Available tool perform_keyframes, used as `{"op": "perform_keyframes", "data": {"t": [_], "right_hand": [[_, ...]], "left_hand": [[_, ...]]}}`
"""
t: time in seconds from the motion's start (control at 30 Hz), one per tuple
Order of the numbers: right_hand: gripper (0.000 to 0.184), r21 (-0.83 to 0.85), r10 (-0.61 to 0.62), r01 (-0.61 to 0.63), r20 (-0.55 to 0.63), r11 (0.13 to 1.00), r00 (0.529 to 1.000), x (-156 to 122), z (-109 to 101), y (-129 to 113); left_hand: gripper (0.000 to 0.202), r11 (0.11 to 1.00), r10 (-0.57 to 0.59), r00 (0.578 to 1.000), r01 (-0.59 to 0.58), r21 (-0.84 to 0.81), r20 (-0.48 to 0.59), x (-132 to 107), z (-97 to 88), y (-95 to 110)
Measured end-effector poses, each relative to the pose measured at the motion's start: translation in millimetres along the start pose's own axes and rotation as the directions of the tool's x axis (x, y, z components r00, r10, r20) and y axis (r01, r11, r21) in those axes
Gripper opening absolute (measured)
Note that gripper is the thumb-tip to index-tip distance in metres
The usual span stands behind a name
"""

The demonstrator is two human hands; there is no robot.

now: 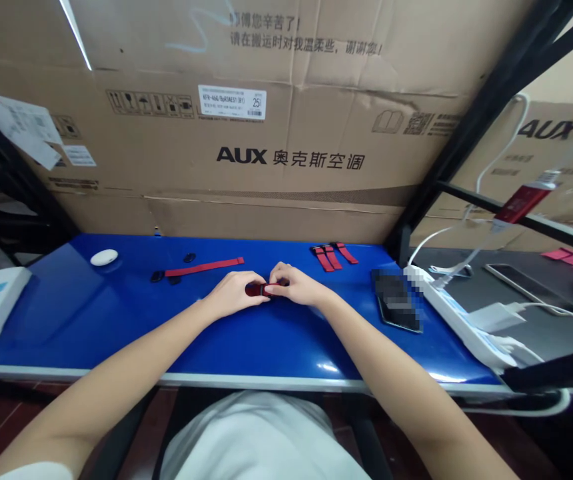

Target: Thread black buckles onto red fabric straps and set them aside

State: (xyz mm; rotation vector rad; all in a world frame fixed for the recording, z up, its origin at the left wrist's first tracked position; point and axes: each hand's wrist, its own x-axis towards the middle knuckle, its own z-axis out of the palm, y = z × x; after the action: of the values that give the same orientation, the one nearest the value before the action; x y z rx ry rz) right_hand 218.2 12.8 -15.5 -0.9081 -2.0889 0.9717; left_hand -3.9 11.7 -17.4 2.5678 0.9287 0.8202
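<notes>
Just above the middle of the blue table, my left hand (234,293) and my right hand (294,283) meet around a red strap (255,290). The strap is looped, with a dark band or buckle on it. My left fingers pinch its left side, and my right thumb and fingers close on its right side. Parts of the strap are hidden by the fingers. Left of my hands lies a longer red strap (201,267), stretched flat, with a black buckle (157,275) at its left end. A small black piece (189,257) lies behind it.
Several folded red straps (327,258) lie at the back right. A phone (397,300) and a white power strip (461,320) sit at the right edge. A white oval object (104,257) is back left. A large cardboard box (266,213) stands behind the blue table (286,353).
</notes>
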Motion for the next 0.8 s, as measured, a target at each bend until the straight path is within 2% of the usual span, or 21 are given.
{"op": "perform_keyframes", "data": {"t": [0.07, 0.13, 0.23, 0.3, 0.4, 0.57, 0.63, 0.73, 0.8], "right_hand": [[0.025, 0.055, -0.014, 0.015, -0.012, 0.998, 1.0, -1.1, -1.8, -1.9], [0.025, 0.23, -0.001, 0.009, -0.034, 0.973, 0.999, -3.1, -4.9, -2.5], [0.024, 0.504, 0.012, 0.02, -0.06, 0.863, 0.998, -6.7, -10.4, 0.3], [0.022, 0.598, 0.026, 0.009, -0.049, 0.802, 0.998, -8.2, -13.2, 3.8], [0.02, 0.664, 0.06, -0.01, -0.052, 0.748, 0.997, -8.8, -16.5, 8.0], [0.026, 0.716, 0.082, 0.102, -0.217, 0.69, 0.973, -9.4, -25.6, 7.5], [0.025, 0.707, 0.097, 0.101, -0.235, 0.7, 0.967, -10.0, -29.7, 6.9], [0.022, 0.693, 0.115, 0.051, -0.191, 0.719, 0.975, -11.5, -35.6, 8.6], [0.021, 0.708, 0.092, 0.092, -0.217, 0.7, 0.972, -13.1, -40.3, 12.0]], "left_hand": [[0.032, 0.999, -0.021, 1.0, 0.021, -0.03, -0.001, -0.1, -1.6, -0.7], [0.033, 0.996, -0.052, 0.999, 0.052, -0.068, 0.002, -0.3, -3.2, -2.0], [0.033, 0.983, -0.114, 0.992, 0.121, -0.136, 0.057, -0.3, -5.2, -5.5], [0.034, 0.969, -0.158, 0.983, 0.173, -0.179, 0.097, 0.2, -6.5, -7.2], [0.037, 0.942, -0.211, 0.971, 0.233, -0.242, 0.115, 1.4, -9.8, -6.6], [0.039, 0.877, -0.246, 0.954, 0.295, -0.378, 0.172, 1.8, -16.0, -5.2], [0.039, 0.879, -0.259, 0.945, 0.315, -0.358, 0.198, 0.9, -18.2, -8.4], [0.037, 0.915, -0.265, 0.944, 0.31, -0.258, 0.196, -0.9, -24.9, -16.3], [0.037, 0.932, -0.262, 0.942, 0.304, -0.2, 0.209, -2.1, -32.3, -22.0]]}}
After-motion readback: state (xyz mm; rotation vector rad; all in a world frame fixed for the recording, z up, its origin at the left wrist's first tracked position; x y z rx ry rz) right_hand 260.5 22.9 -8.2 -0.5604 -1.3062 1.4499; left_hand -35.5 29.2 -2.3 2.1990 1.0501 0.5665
